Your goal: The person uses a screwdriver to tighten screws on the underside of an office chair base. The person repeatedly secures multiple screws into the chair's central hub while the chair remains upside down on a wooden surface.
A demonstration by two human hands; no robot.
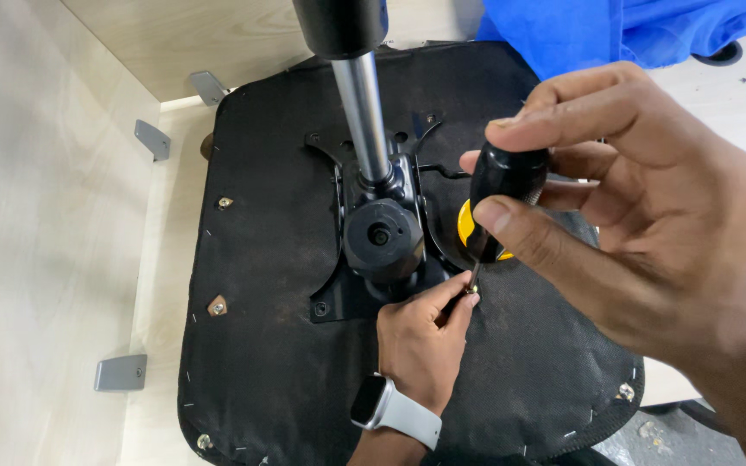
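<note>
An upturned office chair seat (pixel 261 345), covered in black fabric, lies below me with its black metal mechanism plate (pixel 382 233) and chrome gas-lift column (pixel 363 103) pointing up. My right hand (pixel 641 224) grips the black and yellow handle of a screwdriver (pixel 502 185), held upright over the plate's near right corner. My left hand (pixel 420 332), with a white-strapped watch on the wrist, pinches the screwdriver's shaft near its tip, right at the plate's edge. The tip and any screw under it are hidden by the fingers.
The seat rests on a pale wooden surface (pixel 45 259) with grey metal brackets (pixel 121 373) along a panel edge at the left. Blue cloth (pixel 597 30) lies at the top right. Small bolts and staples dot the seat's rim.
</note>
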